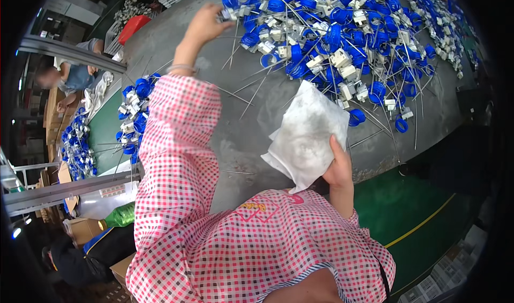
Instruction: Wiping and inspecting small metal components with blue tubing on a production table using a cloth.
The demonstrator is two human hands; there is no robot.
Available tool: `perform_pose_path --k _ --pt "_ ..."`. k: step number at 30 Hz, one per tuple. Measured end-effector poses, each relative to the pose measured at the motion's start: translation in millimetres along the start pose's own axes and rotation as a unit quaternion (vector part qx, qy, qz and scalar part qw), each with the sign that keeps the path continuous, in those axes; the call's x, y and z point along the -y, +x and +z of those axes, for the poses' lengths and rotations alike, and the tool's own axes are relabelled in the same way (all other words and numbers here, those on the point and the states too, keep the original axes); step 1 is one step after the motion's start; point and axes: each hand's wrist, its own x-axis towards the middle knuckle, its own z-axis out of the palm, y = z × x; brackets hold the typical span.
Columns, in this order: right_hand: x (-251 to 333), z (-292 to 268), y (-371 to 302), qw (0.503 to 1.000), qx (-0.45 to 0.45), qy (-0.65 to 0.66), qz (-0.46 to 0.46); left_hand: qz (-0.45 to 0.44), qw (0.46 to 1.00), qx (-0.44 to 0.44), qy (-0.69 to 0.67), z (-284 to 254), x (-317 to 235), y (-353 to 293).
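At the far left edge of a large pile of blue coiled wires with white connectors and thin metal rods, my left hand reaches out. Its thumb and fingers are closed around a small pale piece that I cannot make out. Nearer to my body, my right hand grips a folded white cloth by its right edge, thumb on top. Grey smudges mark the cloth's middle. It is held over the table's near side, and its upper corner overlaps the pile. The fingers under it are hidden.
The grey metal table carries the pile and a few loose rods. More blue coils lie to the left, beside a metal rail. Another person sits at the far left. A green bottle lies at the lower left.
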Motion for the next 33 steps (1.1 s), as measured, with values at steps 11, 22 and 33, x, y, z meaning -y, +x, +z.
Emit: perform_pose_path --k 11,22,33 --pt "-3.0 58.3 15.4 0.987 -0.025 0.018 -0.159 -0.198 0.877 -0.217 -0.379 -140.8 -111.5 -163.1" --pt "-68.8 133.6 -2.6 0.898 -0.071 -0.225 -0.372 -0.208 0.808 -0.238 -0.498 -112.1 -152.5 -256.2" --pt "-91.3 138.4 -4.3 0.816 -0.025 -0.392 -0.423 -0.225 0.751 -0.208 -0.585 -112.9 -157.2 -279.0"
